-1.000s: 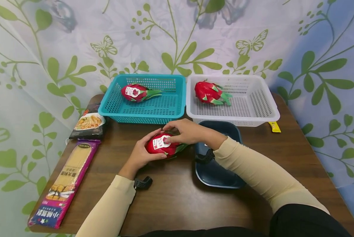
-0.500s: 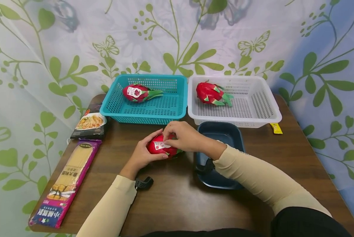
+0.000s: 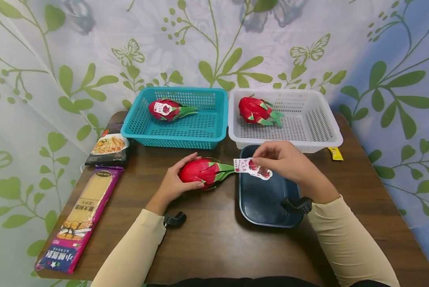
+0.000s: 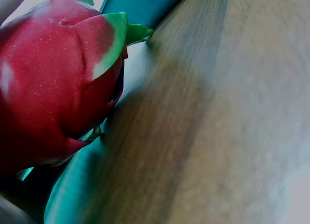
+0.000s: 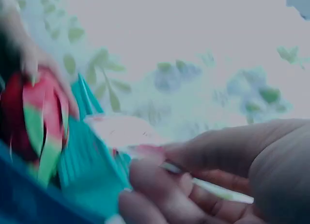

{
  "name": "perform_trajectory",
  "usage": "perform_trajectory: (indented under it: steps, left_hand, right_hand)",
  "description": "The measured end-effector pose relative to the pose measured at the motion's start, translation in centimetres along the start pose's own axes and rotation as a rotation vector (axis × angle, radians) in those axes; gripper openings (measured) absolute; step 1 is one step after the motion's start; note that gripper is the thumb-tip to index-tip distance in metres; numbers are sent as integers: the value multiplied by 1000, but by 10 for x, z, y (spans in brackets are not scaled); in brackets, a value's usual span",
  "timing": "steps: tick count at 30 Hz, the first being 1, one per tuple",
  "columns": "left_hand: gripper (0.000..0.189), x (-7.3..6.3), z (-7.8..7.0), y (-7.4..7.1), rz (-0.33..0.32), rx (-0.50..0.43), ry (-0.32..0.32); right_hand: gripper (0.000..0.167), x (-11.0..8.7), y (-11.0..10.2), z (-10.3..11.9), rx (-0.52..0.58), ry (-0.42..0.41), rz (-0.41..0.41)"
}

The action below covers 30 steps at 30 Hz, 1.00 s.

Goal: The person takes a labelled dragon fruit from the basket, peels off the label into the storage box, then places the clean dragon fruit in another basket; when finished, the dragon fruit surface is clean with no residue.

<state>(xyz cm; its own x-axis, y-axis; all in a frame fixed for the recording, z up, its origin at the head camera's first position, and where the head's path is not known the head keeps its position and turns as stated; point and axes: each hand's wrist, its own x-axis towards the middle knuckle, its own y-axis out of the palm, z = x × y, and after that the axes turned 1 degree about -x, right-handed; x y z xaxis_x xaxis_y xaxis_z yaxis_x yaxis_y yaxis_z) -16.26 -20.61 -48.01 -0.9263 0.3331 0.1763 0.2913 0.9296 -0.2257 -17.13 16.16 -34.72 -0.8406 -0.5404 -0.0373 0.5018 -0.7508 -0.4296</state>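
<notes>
My left hand (image 3: 172, 185) grips a red dragon fruit (image 3: 198, 171) lying on the table, its green leafy end toward the right. Smooth red skin shows on top of the dragon fruit (image 4: 58, 83) in the left wrist view. Between thumb and fingertips, my right hand (image 3: 291, 165) pinches a white printed sticker (image 3: 243, 164) over the left rim of a dark blue tray (image 3: 264, 207). A second white and red sticker piece (image 3: 266, 174) shows just below it; whether it is held or lies in the tray I cannot tell. The right wrist view shows the pinched sticker (image 5: 121, 129) blurred.
Behind stand a teal basket (image 3: 174, 141) with a labelled dragon fruit (image 3: 165, 109) and a white basket (image 3: 289, 143) with an unlabelled one (image 3: 255, 111). A spaghetti pack (image 3: 81, 219) and a black food packet (image 3: 108, 149) lie left, a yellow sachet (image 3: 335, 153) right.
The sticker has come off the dragon fruit. My right hand has moved right with it, from the fruit to above the tray. The left hand keeps its hold.
</notes>
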Motion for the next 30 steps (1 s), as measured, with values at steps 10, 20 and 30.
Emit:
perform_trajectory:
  steps: [10,20,30]
  left_hand:
    - [89,0,0,-3,-18,-19,-21]
    - [88,1,0,0,-10,-32,-23]
    - [88,1,0,0,-10,-16,-40]
  right_hand:
    - [7,-11,7,-41,-115,226,204]
    - [8,-7,17,-44,-288,361,159]
    - [22,-13,12,-39,-398,370,24]
